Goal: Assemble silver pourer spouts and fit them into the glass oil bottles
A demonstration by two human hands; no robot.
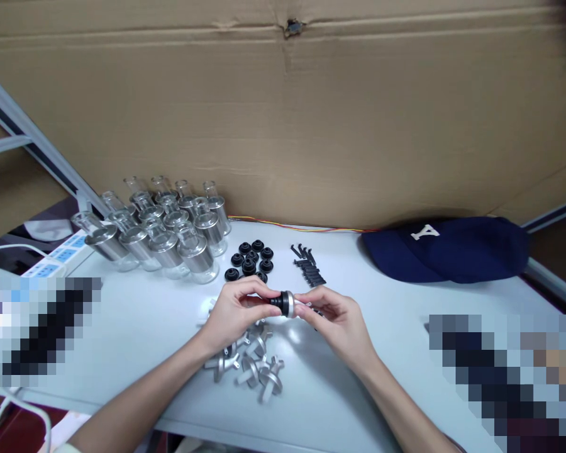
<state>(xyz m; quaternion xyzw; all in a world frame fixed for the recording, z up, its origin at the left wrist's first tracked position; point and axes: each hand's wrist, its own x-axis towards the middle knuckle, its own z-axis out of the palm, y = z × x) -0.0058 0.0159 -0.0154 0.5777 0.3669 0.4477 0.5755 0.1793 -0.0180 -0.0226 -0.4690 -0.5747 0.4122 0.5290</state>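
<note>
Nearest the camera, two bare forearms reach in from the lower edge over the white table, and the hands meet just above a heap of silver metal brackets. That heap serves as the landmark here.

The left hand hovers directly over the far side of the heap, its fingers curled closed around a tool with a red handle, most of which is hidden inside the fist. The right hand lies just to the right of the heap, its thumb and fingertips pinched on a small silver fitting. The fitting sits between the two hands, at the tip of the right hand's fingers and touching the black end of the red-handled tool, so the two parts meet in the gap between the fists.

Beyond the heap, farther from the camera, lies a cluster of black rubber grommets. To the right of those, still behind the heap, is a small pile of black screws. Behind and to the left of the heap stands a group of clear glass jars with metal collars, packed close together. Well to the right of the heap and farther back rests a dark blue cap with a white letter on it. A wall of brown cardboard rises behind everything. A white power strip lies far to the left of the heap.
</note>
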